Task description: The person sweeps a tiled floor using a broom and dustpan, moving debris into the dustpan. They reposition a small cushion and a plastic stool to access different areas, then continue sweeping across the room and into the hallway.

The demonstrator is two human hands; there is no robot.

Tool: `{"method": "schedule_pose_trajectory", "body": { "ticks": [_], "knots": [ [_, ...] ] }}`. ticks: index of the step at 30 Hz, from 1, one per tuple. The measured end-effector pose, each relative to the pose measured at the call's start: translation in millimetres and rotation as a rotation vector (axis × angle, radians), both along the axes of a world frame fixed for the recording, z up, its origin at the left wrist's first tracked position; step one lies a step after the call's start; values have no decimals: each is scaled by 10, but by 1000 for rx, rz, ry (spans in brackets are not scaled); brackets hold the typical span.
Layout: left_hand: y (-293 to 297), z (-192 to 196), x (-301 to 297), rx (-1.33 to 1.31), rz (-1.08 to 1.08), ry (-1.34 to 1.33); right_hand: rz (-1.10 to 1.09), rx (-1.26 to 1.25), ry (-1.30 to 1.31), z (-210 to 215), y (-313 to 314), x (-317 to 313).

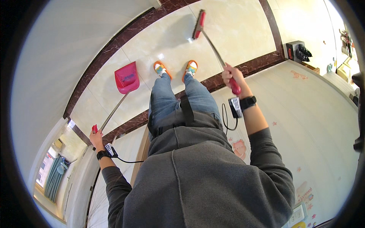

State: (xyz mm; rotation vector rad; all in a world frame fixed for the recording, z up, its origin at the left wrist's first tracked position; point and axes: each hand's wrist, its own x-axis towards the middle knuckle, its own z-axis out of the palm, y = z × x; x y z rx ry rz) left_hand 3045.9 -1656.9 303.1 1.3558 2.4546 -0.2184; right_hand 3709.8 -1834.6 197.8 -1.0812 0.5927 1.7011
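Sweeping: floor [228, 26] work shown, broom in one hand, dustpan in the other.
Right hand [230, 77]: closed around the red grip of the broom [199, 24] handle, arm extended forward.
Left hand [96, 138]: closed around the top of the dustpan [127, 78] handle, held out to the person's left side.
Broom position: red head resting on the pale tile, well ahead of the sandals [175, 69]; the metal shaft slopes back to the right hand.
Dustpan position: red pan standing on the tile just left of the left sandal, near the dark marble border [95, 68], its inside facing the camera.
Gap: broom head and pan are well apart, with both feet between them.
Debris: none can be made out on the tile; a bright glare spot lies beside the broom head.
Technique, broom: judged best to keep the bristles flat on the floor and draw in short, low strokes toward the pan.
Technique, dustpan: judged best to press the lip flush against the tile, so nothing slips underneath.
Caution: cables [227, 119] hang from both wrist units; keep them off the shafts.
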Motion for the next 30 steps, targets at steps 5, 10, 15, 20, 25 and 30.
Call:
{"method": "schedule_pose_trajectory", "body": {
  "ticks": [5, 10, 15, 20, 25, 30],
  "knots": [
    [-34, 52, 118, 11, 1, -36, 59, -42, 142, 157, -195, -172],
    [-84, 121, 257, -4, -91, 64, 356, 18, 91, -233, 157, -419],
    [-191, 228, 539, 56, -82, 54, 648, 43, -38, -628, 122, 93],
    [-167, 255, 776, -5, -94, 144, 498, -36, -95, -571, -75, 1166],
    [-86, 211, 983, -42, -110, 164, 498, -165, -317, -440, -128, 2044],
    [68, 99, 1269, -40, -89, 174, 378, -263, -379, -491, 116, 2563]
  ]
}}
